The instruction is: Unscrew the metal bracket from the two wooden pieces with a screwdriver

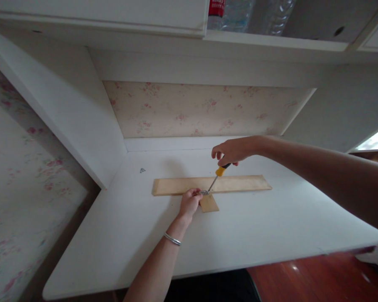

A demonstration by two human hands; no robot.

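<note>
The right hand [231, 152] grips a yellow-handled screwdriver [216, 176], its tip angled down onto a small metal bracket [204, 192]. The left hand [189, 202] is closed, pinching that bracket steady where 2 pieces meet: a long wooden strip [239, 183] and a small wooden block [209, 203] (on the white desk [255, 230]).

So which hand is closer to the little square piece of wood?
Left. The left hand rests right beside the small wood piece. The right hand is higher up, gripping the screwdriver handle.

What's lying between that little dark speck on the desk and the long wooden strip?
Nothing: in the head view, only bare white desk separates the speck from the strip.
</note>
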